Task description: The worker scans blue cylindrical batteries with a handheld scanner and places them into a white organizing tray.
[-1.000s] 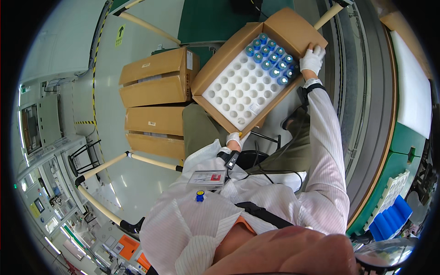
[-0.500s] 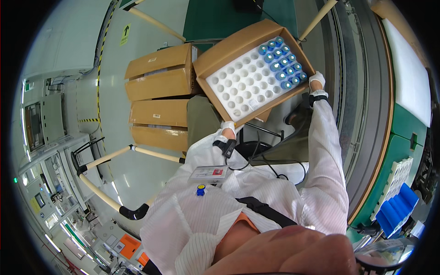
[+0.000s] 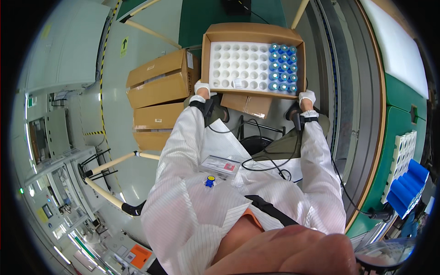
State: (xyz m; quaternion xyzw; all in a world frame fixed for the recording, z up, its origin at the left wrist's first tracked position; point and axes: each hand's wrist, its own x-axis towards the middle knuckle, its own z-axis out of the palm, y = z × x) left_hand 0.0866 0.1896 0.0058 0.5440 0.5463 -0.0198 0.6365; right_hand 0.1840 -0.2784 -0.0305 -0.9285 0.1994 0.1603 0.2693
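Between my hands is an open cardboard box (image 3: 252, 32), its near edge roughly parallel to my body. My gloved left hand (image 3: 202, 89) grips its near left corner, and my gloved right hand (image 3: 307, 98) grips the near right corner. The fingers are partly hidden by the box. Inside lies a white foam tray (image 3: 235, 87) with rows of round holes. Blue cylinders (image 3: 283, 67) with shiny pale tops fill the columns on the right; the holes to their left hold nothing.
Closed cardboard boxes (image 3: 158, 78) are stacked at the left, and another carton (image 3: 247, 105) sits below the held box. A cable (image 3: 270, 158) runs across my lap. On the right, a green bench (image 3: 398, 133) carries a white holed rack (image 3: 399, 165) and a blue ridged tray (image 3: 408, 189).
The box has turned clockwise from a tilt to nearly level. My left hand has moved away from me and to the left with its corner; my right hand has come nearer to me.
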